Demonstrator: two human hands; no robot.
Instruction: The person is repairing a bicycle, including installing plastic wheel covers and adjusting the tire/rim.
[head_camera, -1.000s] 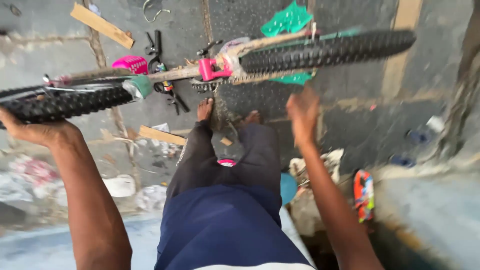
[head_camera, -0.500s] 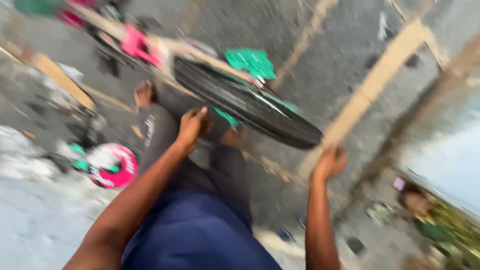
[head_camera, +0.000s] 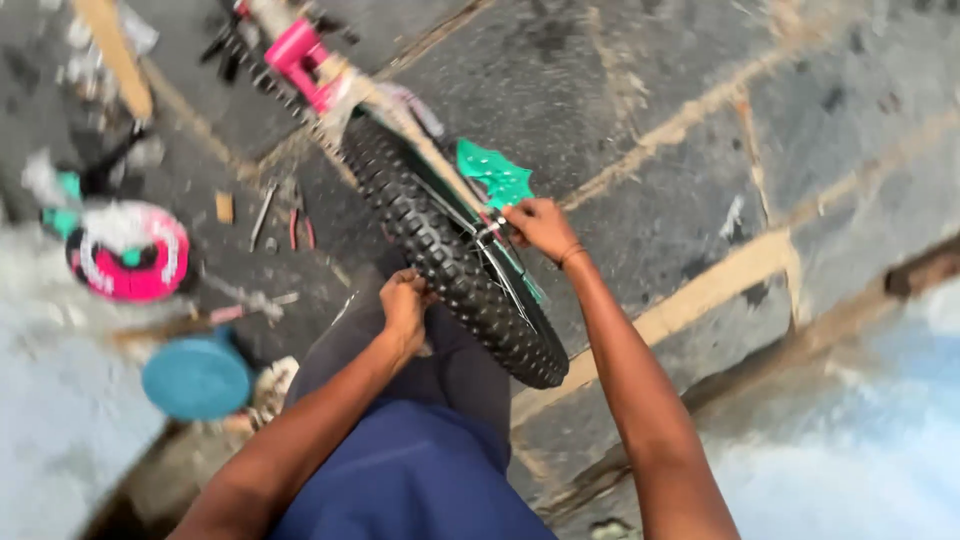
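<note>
Both hands brace the knobby bicycle wheel (head_camera: 450, 255) over the stone floor (head_camera: 800, 150) — left hand (head_camera: 405, 305) closed on the tread, right hand (head_camera: 540, 228) gripping near the hub — steadying it.

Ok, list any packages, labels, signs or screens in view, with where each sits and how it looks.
Pink round disc: on the ground at left, pink with white markings, blurred; might be printed, cannot tell.
Green sheet: behind the wheel, by the right hand, crumpled, dotted; kind unclear.
No signs or screens.
</note>
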